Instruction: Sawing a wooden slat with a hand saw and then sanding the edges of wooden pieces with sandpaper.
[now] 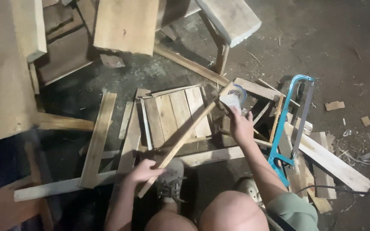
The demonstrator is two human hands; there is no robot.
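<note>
My left hand (144, 171) grips the lower end of a hammer's long wooden handle (185, 137), which runs diagonally up to the right; its head (214, 90) rests near the top of a small slatted wooden panel (174, 113). My right hand (241, 126) holds a small white container with a blue rim (233, 97) just right of the hammer head. The panel lies on the floor among loose planks. My shoes (171, 179) stand on the boards below it.
A blue-framed hacksaw (292, 124) lies on planks to the right. Long loose boards (97, 139) cross the floor at left. Large wood slabs (1, 68) and a bench (230, 19) stand at the back. Wood scraps (335, 105) litter the dirt floor at right.
</note>
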